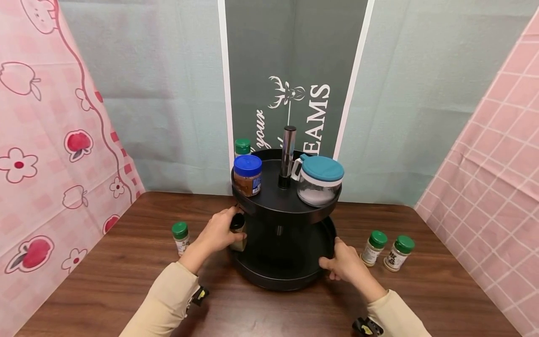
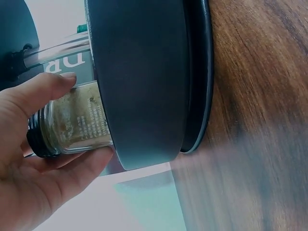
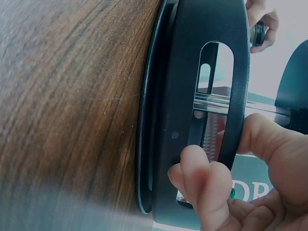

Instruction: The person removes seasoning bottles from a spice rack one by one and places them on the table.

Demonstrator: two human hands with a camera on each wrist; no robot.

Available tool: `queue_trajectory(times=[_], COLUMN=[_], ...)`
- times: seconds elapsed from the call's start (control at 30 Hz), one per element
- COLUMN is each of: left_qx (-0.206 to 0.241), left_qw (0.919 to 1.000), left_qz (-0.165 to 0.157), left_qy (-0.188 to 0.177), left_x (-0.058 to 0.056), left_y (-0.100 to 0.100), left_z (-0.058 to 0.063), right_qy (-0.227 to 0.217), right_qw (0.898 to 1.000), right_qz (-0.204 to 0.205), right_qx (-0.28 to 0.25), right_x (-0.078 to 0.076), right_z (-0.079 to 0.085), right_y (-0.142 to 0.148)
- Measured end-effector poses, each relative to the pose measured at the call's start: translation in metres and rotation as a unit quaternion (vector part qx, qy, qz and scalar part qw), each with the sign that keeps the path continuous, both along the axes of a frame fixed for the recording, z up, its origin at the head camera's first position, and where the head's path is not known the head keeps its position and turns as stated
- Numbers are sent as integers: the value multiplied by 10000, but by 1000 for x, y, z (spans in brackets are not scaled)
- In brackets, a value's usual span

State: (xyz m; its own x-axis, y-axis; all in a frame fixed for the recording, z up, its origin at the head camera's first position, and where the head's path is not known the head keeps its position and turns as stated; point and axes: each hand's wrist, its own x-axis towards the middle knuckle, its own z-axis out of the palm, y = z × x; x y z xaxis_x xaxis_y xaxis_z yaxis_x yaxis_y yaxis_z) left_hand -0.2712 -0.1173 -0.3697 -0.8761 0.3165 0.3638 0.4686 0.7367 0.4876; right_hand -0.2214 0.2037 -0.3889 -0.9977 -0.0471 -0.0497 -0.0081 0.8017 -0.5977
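Note:
A black two-tier round rack (image 1: 278,283) with a chrome centre post (image 1: 288,150) stands on the table. My left hand (image 1: 216,232) holds a glass spice jar (image 1: 238,244) with a black lid at the left side of the lower tier. In the left wrist view the jar (image 2: 77,120) sits between thumb and fingers, its base hidden behind the tier's wall (image 2: 144,86). At the right side, my right hand (image 1: 346,262) grips the lower tier's rim. The right wrist view shows the fingers (image 3: 204,180) at the slot in that wall, with the thumb over the edge.
On the upper tier stand a blue-lidded jar (image 1: 247,177) of brown powder, a green-capped bottle (image 1: 243,146) and a teal-lidded glass pot (image 1: 320,185) of white grains. Green-capped spice bottles stand on the table, one at left (image 1: 181,238), two at right (image 1: 373,249). Curtains surround the table.

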Motion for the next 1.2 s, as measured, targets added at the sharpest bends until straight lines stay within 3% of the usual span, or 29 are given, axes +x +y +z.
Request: queue_trajectory(times=[0.33,0.63,0.83,1.2], left_qx=[-72,36,3,-112], left_qw=[9996,9999,9999,9991], left_qz=[-245,60,65,13], left_qy=[147,90,157,404], left_x=[-1,5,10,17], left_y=[-2,-2,-3,-6], left_z=[5,23,36,45], right_qy=[-30,-26,-2,-60], right_qw=[10000,10000,10000,10000], right_qz=[5,19,17,2], right_qx=[1,-51,-20,-42], right_x=[0,-1,-1,0], right_z=[0,0,-1,1], right_y=[0,0,1,1])
